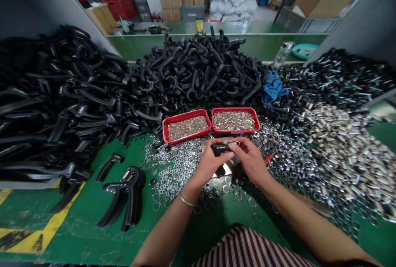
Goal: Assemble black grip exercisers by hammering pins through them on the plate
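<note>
My left hand [209,163] grips a small black plastic part [220,148] in front of me, above the green table. My right hand [251,159] meets it from the right, its fingertips pinching a small metal ring [235,143] at the end of the black part. Both hands hover over a flat metal plate [228,169] and a scatter of loose metal washers [173,168]. Just beyond them stand two red trays, the left one [185,127] and the right one [235,120], both filled with small metal pieces.
A big heap of black plastic handles [102,94] fills the left and back. Assembled black hand grippers [125,195] lie at front left. Metal sleeves [346,151] are piled on the right, a blue cloth [272,86] behind. Yellow-black tape [37,234] marks the near left corner.
</note>
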Action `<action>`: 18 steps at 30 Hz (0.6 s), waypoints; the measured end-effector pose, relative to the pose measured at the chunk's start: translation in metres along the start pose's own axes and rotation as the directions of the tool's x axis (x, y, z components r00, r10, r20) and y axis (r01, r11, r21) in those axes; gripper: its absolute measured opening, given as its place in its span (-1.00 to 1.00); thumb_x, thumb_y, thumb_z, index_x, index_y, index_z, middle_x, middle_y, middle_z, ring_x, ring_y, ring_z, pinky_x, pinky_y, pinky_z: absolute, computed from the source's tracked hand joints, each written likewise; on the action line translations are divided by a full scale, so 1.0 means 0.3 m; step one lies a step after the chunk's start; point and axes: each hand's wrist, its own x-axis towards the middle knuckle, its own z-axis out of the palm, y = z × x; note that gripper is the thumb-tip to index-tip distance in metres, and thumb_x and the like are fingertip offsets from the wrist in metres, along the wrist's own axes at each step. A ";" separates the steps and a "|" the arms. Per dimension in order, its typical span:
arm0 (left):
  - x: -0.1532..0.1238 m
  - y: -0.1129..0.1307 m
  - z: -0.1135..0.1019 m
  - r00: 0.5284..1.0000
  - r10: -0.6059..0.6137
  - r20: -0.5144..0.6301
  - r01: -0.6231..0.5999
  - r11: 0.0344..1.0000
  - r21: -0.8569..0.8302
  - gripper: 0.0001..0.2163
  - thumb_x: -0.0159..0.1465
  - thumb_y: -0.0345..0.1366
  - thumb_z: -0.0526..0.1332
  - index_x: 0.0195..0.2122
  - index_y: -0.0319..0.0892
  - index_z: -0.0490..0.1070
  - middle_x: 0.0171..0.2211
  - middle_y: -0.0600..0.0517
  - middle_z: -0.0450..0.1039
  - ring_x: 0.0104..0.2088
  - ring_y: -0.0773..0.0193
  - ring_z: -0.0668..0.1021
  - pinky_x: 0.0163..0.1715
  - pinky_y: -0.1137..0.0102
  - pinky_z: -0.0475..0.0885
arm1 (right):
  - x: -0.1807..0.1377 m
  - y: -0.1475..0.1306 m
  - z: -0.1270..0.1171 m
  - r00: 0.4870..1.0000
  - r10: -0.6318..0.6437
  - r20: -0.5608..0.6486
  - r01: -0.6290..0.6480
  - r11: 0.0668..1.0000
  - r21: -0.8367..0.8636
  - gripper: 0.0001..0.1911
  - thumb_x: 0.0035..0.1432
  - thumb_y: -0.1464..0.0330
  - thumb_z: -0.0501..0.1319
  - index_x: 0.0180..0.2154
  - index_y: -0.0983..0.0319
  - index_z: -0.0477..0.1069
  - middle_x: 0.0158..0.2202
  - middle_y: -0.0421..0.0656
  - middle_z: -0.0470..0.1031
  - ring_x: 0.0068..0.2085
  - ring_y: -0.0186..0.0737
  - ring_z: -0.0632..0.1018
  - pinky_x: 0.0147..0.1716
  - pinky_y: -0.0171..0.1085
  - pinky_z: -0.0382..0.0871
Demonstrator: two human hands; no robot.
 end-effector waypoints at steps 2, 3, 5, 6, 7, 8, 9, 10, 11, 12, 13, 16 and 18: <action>-0.009 0.003 0.008 0.989 -0.068 0.134 0.073 0.997 -0.029 -0.46 0.04 -0.16 0.49 -0.07 -0.14 0.25 -0.29 0.07 0.40 -0.37 0.35 0.49 -0.31 0.39 0.42 | 0.004 0.004 -0.013 0.998 0.022 0.055 -0.022 1.000 0.005 -0.76 0.21 0.16 0.31 -0.18 0.16 0.47 -0.22 -0.21 0.51 -0.20 -0.25 0.50 -0.12 -0.25 0.38; -0.014 0.004 0.013 0.971 -0.121 0.204 0.130 0.991 -0.031 -0.47 0.04 -0.13 0.49 -0.09 -0.14 0.25 -0.34 0.10 0.39 -0.43 0.38 0.46 -0.39 0.42 0.39 | 0.008 0.003 -0.022 0.994 0.048 0.101 -0.051 0.999 0.018 -0.76 0.21 0.15 0.31 -0.19 0.16 0.47 -0.24 -0.22 0.50 -0.22 -0.26 0.49 -0.15 -0.26 0.37; -0.021 0.004 0.026 0.914 -0.225 0.337 0.248 0.969 -0.025 -0.50 0.11 -0.05 0.44 -0.09 -0.15 0.25 -0.42 0.13 0.35 -0.53 0.44 0.38 -0.53 0.49 0.28 | 0.021 -0.011 -0.046 0.972 0.102 0.213 -0.108 0.994 0.017 -0.76 0.22 0.14 0.29 -0.21 0.17 0.46 -0.27 -0.22 0.49 -0.26 -0.27 0.48 -0.21 -0.26 0.37; -0.023 0.005 0.033 0.888 -0.260 0.380 0.289 0.957 -0.022 -0.53 0.16 -0.01 0.39 -0.08 -0.15 0.27 -0.45 0.13 0.34 -0.57 0.46 0.35 -0.57 0.51 0.22 | 0.031 -0.022 -0.060 0.953 0.116 0.280 -0.117 0.993 -0.012 -0.76 0.22 0.14 0.28 -0.21 0.17 0.47 -0.28 -0.22 0.49 -0.27 -0.27 0.48 -0.22 -0.26 0.37; -0.024 0.007 0.039 0.873 -0.277 0.401 0.311 0.950 -0.019 -0.56 0.19 0.01 0.34 -0.08 -0.16 0.29 -0.47 0.14 0.34 -0.60 0.48 0.32 -0.61 0.52 0.17 | 0.045 -0.036 -0.079 0.935 0.116 0.336 -0.102 0.993 -0.058 -0.75 0.23 0.14 0.28 -0.21 0.17 0.47 -0.29 -0.22 0.49 -0.27 -0.26 0.48 -0.22 -0.25 0.37; -0.024 0.011 0.042 0.875 -0.275 0.399 0.306 0.952 -0.016 -0.58 0.21 0.02 0.32 -0.09 -0.16 0.31 -0.49 0.13 0.35 -0.62 0.49 0.30 -0.63 0.53 0.14 | 0.061 -0.051 -0.103 0.920 0.108 0.376 -0.067 0.991 -0.120 -0.75 0.23 0.13 0.27 -0.19 0.17 0.48 -0.28 -0.20 0.50 -0.27 -0.25 0.49 -0.22 -0.24 0.38; -0.022 0.019 0.040 0.900 -0.246 0.360 0.272 0.962 -0.023 -0.61 0.22 0.01 0.32 -0.12 -0.16 0.34 -0.50 0.13 0.36 -0.63 0.49 0.30 -0.64 0.53 0.13 | 0.080 -0.065 -0.135 0.917 0.092 0.389 -0.017 0.981 -0.192 -0.74 0.24 0.13 0.26 -0.17 0.17 0.48 -0.25 -0.19 0.51 -0.27 -0.24 0.49 -0.22 -0.22 0.39; -0.017 0.031 0.033 0.940 -0.189 0.285 0.210 0.977 -0.044 -0.65 0.22 -0.01 0.32 -0.16 -0.17 0.36 -0.51 0.12 0.37 -0.63 0.48 0.31 -0.63 0.52 0.15 | 0.100 -0.076 -0.173 0.927 0.064 0.369 0.044 0.960 -0.278 -0.73 0.25 0.13 0.25 -0.14 0.17 0.48 -0.23 -0.17 0.52 -0.27 -0.23 0.50 -0.21 -0.21 0.39; -0.010 0.046 0.020 0.977 -0.110 0.182 0.125 0.989 -0.075 -0.68 0.23 -0.02 0.31 -0.20 -0.17 0.37 -0.50 0.11 0.39 -0.61 0.47 0.34 -0.61 0.52 0.20 | 0.119 -0.082 -0.218 0.946 0.023 0.324 0.108 0.919 -0.380 -0.73 0.26 0.14 0.24 -0.12 0.17 0.48 -0.20 -0.15 0.53 -0.26 -0.22 0.50 -0.20 -0.19 0.39; -0.002 0.063 0.003 0.997 -0.026 0.070 0.033 0.994 -0.100 -0.70 0.26 -0.02 0.28 -0.23 -0.17 0.39 -0.48 0.09 0.41 -0.57 0.44 0.37 -0.57 0.50 0.26 | 0.136 -0.082 -0.268 0.962 -0.027 0.273 0.165 0.854 -0.494 -0.74 0.27 0.15 0.22 -0.13 0.17 0.49 -0.20 -0.14 0.53 -0.25 -0.19 0.51 -0.19 -0.18 0.38; 0.008 0.080 -0.019 0.999 0.045 -0.029 -0.047 0.993 -0.109 -0.71 0.29 -0.02 0.25 -0.25 -0.17 0.40 -0.45 0.05 0.45 -0.53 0.41 0.41 -0.52 0.48 0.32 | 0.148 -0.075 -0.319 0.966 -0.073 0.249 0.214 0.765 -0.608 -0.77 0.28 0.17 0.21 -0.17 0.18 0.50 -0.21 -0.13 0.54 -0.23 -0.17 0.51 -0.17 -0.16 0.37; 0.036 0.116 -0.075 0.982 0.111 -0.152 -0.123 0.990 -0.068 -0.70 0.32 -0.01 0.22 -0.25 -0.18 0.44 -0.34 -0.03 0.52 -0.44 0.37 0.48 -0.40 0.45 0.41 | 0.148 -0.017 -0.444 0.939 -0.067 0.336 0.326 0.478 -0.816 -0.79 0.31 0.27 0.18 -0.31 0.21 0.51 -0.31 -0.09 0.53 -0.22 -0.10 0.50 -0.14 -0.15 0.33; 0.048 0.115 -0.081 0.987 0.068 -0.143 -0.080 0.993 -0.087 -0.71 0.31 -0.02 0.24 -0.25 -0.18 0.42 -0.32 -0.03 0.53 -0.48 0.40 0.45 -0.45 0.46 0.38 | 0.126 0.035 -0.477 0.925 -0.003 0.379 0.356 0.351 -0.866 -0.78 0.33 0.32 0.14 -0.32 0.23 0.52 -0.34 -0.06 0.51 -0.24 -0.09 0.49 -0.16 -0.16 0.33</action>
